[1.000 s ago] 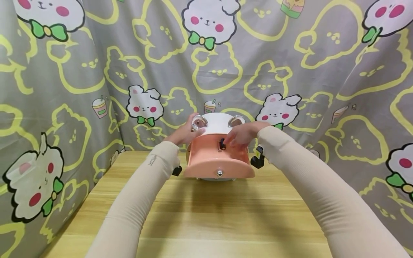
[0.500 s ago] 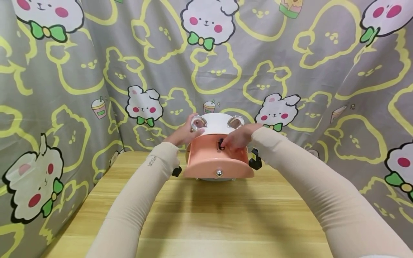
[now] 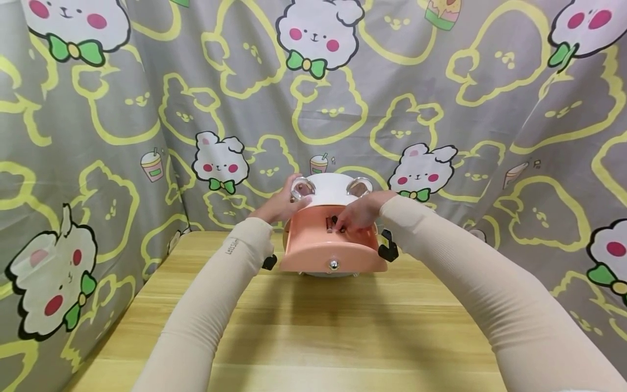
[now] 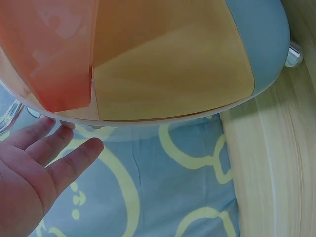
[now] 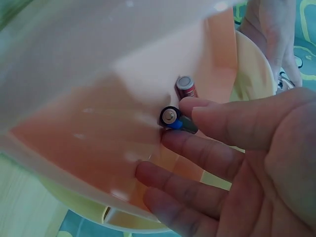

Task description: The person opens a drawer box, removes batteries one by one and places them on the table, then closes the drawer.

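Note:
A white box point(image 3: 326, 188) with two shiny ear-like rings has its pink drawer point(image 3: 313, 251) pulled out. Inside the drawer, my right hand point(image 3: 361, 211) pinches a black-and-blue battery point(image 5: 170, 116) between thumb and index finger. Beside it lies a red battery with a silver end point(image 5: 186, 87), apart from my fingertips. My left hand point(image 3: 282, 202) rests at the box's left side by the ear ring point(image 3: 302, 188), thumb on the front. Its other fingers look fairly straight at the box rim in the left wrist view.
The box stands on a wooden table point(image 3: 313, 326) near its back edge. A grey patterned curtain point(image 3: 333, 130) hangs close behind and at both sides. A round silver knob point(image 3: 334, 265) sits on the drawer front.
My right hand has moved slightly left and down in the drawer. The black-and-blue battery has shifted, and the red one beside it shows more. My left hand stays put.

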`<state>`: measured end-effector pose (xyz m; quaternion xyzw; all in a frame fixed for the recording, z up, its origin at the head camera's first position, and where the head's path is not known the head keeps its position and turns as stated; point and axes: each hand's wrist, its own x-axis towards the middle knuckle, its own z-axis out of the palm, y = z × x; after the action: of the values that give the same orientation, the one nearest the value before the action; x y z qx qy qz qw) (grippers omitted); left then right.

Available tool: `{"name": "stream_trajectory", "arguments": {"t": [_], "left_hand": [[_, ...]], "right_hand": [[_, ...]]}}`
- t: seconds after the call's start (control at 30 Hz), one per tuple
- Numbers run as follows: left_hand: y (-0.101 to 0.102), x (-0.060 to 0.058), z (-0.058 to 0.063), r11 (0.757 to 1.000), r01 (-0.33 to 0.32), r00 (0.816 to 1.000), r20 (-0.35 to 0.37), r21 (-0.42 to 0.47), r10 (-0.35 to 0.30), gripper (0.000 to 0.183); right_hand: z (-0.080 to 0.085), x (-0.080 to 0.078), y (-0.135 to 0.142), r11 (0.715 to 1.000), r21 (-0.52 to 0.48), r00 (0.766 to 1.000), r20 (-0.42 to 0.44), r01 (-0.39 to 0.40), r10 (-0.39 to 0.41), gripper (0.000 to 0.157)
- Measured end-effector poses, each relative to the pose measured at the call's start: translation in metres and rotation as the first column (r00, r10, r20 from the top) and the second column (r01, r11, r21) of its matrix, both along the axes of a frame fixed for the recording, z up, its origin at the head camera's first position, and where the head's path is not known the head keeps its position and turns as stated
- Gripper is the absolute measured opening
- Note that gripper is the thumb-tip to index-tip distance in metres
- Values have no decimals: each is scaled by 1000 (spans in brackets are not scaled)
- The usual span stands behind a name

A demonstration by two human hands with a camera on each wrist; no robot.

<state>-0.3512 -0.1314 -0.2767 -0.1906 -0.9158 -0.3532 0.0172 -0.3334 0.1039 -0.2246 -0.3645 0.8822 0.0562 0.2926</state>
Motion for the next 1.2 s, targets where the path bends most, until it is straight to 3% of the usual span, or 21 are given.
{"name": "stream_trajectory", "arguments": {"t": [0.13,0.3,0.43,0.67,0.83,1.03,1.2], "left_hand": [[0,2,1,1000,-6,1000,-4,5,6,81],[1,1,0,1000,-12,1000,2,13,12,81],[1,1,-2,1000,-15,1000,10,11,15,82],[2,0,-2,1000,-9,1000,16,17,9,83],[3,0,-2,1000,-16,1000,12,23,16,81],[3,-1,-2,1000,-19,1000,19,14,18,81],[3,0,0,1000,-18,1000,21,18,18,81]], "right_hand": [[-1,2,-1,998,-34,998,20,54,-53,47],[-6,2,-1,983,-65,980,104,174,-167,35],[-10,1,0,976,-76,974,110,205,-197,24],[-12,2,2,985,-48,986,34,165,-163,21],[-11,2,2,989,-48,990,27,143,-141,24],[-10,2,5,987,-65,989,28,147,-145,13],[-9,0,5,992,-73,995,12,104,-103,11]]}}
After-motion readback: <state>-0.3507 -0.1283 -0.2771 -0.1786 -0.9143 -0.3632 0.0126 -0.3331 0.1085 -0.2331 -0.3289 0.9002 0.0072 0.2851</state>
